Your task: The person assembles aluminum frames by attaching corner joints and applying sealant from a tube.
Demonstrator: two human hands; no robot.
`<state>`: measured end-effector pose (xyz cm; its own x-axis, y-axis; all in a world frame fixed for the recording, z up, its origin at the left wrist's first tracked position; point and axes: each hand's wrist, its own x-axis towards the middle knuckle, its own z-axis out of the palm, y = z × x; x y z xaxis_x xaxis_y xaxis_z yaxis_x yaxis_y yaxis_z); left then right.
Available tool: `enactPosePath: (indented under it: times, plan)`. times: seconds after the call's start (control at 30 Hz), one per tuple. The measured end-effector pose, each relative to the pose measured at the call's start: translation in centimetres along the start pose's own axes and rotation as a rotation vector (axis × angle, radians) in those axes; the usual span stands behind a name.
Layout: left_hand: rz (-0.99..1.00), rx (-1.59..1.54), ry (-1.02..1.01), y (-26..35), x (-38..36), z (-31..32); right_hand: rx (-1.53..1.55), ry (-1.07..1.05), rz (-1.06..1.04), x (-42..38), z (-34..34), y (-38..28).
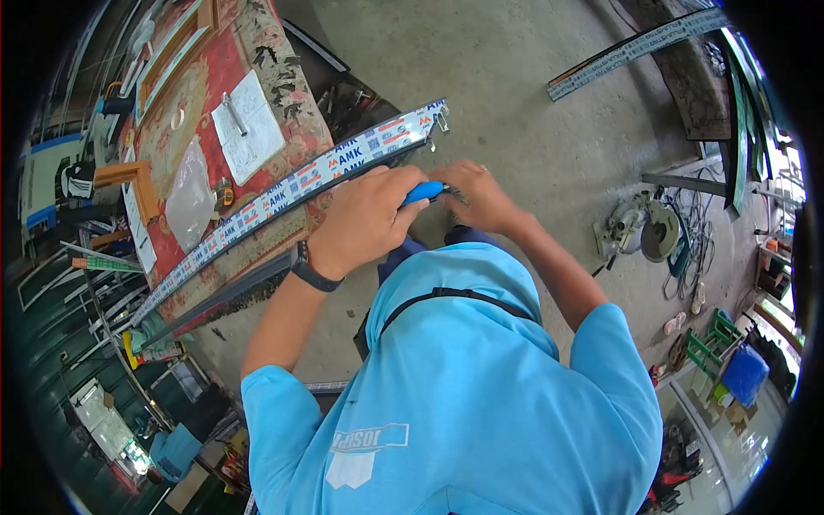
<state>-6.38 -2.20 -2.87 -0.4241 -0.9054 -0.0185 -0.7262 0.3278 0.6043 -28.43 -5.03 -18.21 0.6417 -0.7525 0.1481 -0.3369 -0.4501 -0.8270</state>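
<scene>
A long metal profile [348,159], covered in printed protective film, lies slantwise along the table edge, its near end jutting out past the corner. My left hand [369,210], with a dark band on the wrist, is closed around a blue-handled tool [421,194] just below that end. The tool's dark tip points right, toward my right hand [481,196]. My right hand's fingers are bent together at that tip; what they pinch is hidden. A small metal fitting [442,120] sits at the profile's end.
The table [296,103] carries a paper sheet [249,129] with a metal cylinder, a plastic bag [190,197] and wooden frame pieces [129,180]. Another film-wrapped profile [635,53] juts in at upper right. A circular power saw [639,227] and cables lie on the concrete floor.
</scene>
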Motion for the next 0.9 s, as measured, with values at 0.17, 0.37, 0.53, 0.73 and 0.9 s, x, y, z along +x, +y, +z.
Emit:
enactPosePath:
  times: [0.17,0.37,0.53,0.73,0.9]
  plan:
    - [-0.013,0.055,-0.064,0.9,0.4,-0.4,0.207,-0.136,-0.048,1.1,-1.7,-0.8]
    - [0.212,0.219,-0.169,0.2,1.0,-0.9,0.155,-0.200,-0.131,1.8,-2.1,-0.3]
    - [0.253,0.463,0.105,2.0,1.0,-2.9,0.077,-0.094,-0.212,1.9,-1.2,0.5]
    - [0.057,0.074,0.025,1.9,-0.2,-2.6,0.112,-0.045,-0.182,2.1,-1.2,0.0]
    - [0.060,0.093,-0.129,1.4,-0.6,-2.4,0.037,-0.104,-0.181,2.3,-1.5,0.3]
